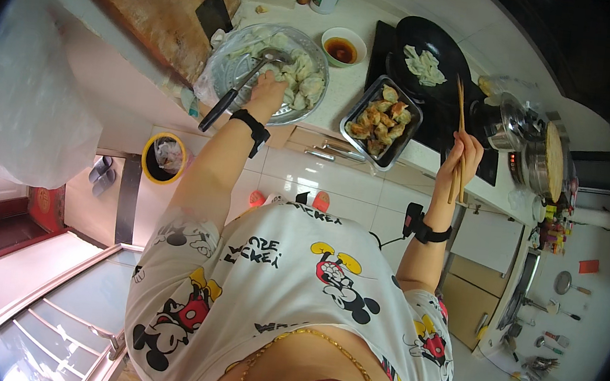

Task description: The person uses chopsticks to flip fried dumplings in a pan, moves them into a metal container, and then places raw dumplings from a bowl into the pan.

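Observation:
My left hand [268,93] reaches into a round metal tray [324,70] of uncooked dumplings [310,88]; its fingertips are at the dumplings, and whether they grip one cannot be told. A ladle [247,79] with a black handle lies across that tray, beside the hand. In my right hand [466,154] is a pair of wooden chopsticks [462,118], tips pointing up towards the black wok [459,48]. Several pale dumplings [425,66] lie in the wok. Browned dumplings [380,117] fill a rectangular metal tray [416,112] between my hands.
A bowl of dark sauce [342,49] sits between the round tray and the black cooktop [378,47]. Right of the wok are a pot with a glass lid [507,122] and another metal pot [536,162]. A cleaver [214,15] and a wooden board [135,0] stand at left.

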